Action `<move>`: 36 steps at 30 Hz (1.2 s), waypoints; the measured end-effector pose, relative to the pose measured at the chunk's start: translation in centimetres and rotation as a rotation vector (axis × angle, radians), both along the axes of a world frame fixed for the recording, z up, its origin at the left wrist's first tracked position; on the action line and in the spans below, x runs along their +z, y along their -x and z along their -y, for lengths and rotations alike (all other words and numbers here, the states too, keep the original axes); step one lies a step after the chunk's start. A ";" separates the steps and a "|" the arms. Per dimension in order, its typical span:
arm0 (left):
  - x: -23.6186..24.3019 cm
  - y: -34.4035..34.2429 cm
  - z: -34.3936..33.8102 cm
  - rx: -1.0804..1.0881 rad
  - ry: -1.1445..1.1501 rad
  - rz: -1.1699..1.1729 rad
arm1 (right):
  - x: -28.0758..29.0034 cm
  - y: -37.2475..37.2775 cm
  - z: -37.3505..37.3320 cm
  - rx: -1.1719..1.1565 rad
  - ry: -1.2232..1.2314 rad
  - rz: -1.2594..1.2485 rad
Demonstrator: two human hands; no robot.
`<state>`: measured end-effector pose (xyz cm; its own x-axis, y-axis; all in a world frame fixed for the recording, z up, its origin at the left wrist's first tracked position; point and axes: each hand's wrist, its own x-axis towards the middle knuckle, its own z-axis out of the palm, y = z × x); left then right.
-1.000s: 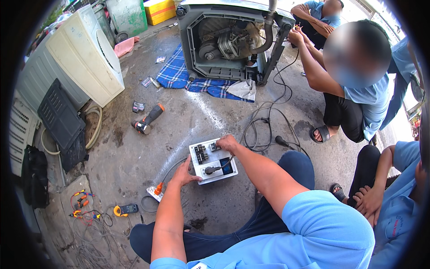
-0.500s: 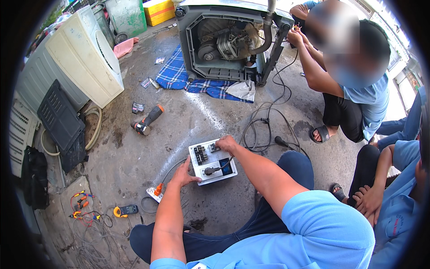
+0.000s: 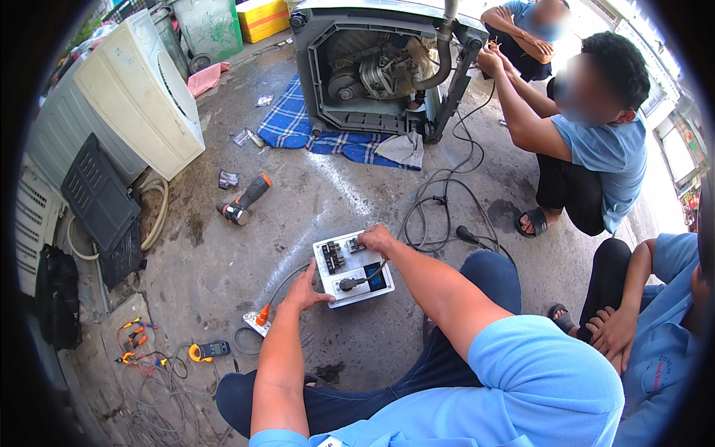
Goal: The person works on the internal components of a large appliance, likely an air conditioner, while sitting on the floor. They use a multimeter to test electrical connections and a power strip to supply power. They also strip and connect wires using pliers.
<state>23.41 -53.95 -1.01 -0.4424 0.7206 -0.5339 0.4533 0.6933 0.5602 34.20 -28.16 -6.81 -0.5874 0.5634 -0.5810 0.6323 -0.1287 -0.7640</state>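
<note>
A white electrical box (image 3: 326,282) lies on the concrete in front of me. It carries a row of black switches (image 3: 333,257), a small circuit breaker (image 3: 353,245), a dark blue display (image 3: 378,277) and a socket with a black plug (image 3: 347,284) in it. My left hand (image 3: 302,289) rests against the box's left side, thumb on its edge and fingers apart. At the far right corner, my right hand (image 3: 378,240) has its fingers closed at the circuit breaker; the fingertips are partly hidden. An orange plug (image 3: 263,315) sits in a white power strip (image 3: 253,322) beside my left forearm.
A washing machine (image 3: 320,97) lies tipped on a blue checked cloth (image 3: 287,123). Black cable (image 3: 439,201) loops to its right. A cordless tool (image 3: 249,200), clamp meter (image 3: 209,350) and test leads (image 3: 138,340) lie leftward. One co-worker (image 3: 607,141) squats holding wires; others sit nearby.
Both my hands and the box stay in place. A person in blue at the right edge, behind the squatting co-worker, has gone out of view.
</note>
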 end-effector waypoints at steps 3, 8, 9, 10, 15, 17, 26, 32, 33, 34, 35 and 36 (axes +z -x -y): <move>0.0 0.1 0.1 -0.003 0.002 0.006 | 0.0 0.0 0.1 -0.003 0.000 -0.002; -0.6 0.2 0.0 -0.009 -0.031 -0.002 | -0.4 0.0 -0.2 0.007 -0.017 -0.005; -0.4 0.1 0.0 -0.008 -0.029 0.000 | -0.3 0.0 -0.2 0.007 -0.021 0.000; -0.3 0.1 -0.1 -0.007 -0.026 0.002 | -0.3 0.0 -0.2 0.006 -0.026 0.004; -0.1 0.0 0.0 -0.002 -0.021 0.016 | 0.5 -0.1 0.3 -0.034 -0.007 -0.010; -0.1 0.2 0.0 -0.003 -0.021 0.016 | 1.0 0.1 0.3 -0.048 -0.005 -0.021; 0.4 0.0 -0.1 -0.007 -0.012 0.009 | 0.4 0.0 0.1 -0.039 0.000 0.006; 0.3 0.1 0.0 -0.016 -0.002 0.001 | 1.0 0.1 0.4 -0.056 0.016 0.006; 0.4 0.1 -0.1 -0.019 -0.005 0.000 | 1.0 0.1 0.3 -0.053 0.013 0.004; 0.4 0.0 -0.1 -0.021 -0.008 -0.002 | 1.0 0.0 0.3 -0.049 0.011 0.001; 0.3 0.0 -0.1 -0.022 -0.010 -0.002 | 1.0 -0.1 0.3 -0.051 0.006 0.008; 0.1 0.1 -0.1 -0.023 -0.012 -0.003 | 1.3 -0.1 0.4 -0.052 0.001 0.014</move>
<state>23.36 -53.86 -0.88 -0.4273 0.7366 -0.5243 0.4704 0.6764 0.5668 34.26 -28.59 -5.51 -0.5493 0.5921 -0.5897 0.6353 -0.1625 -0.7550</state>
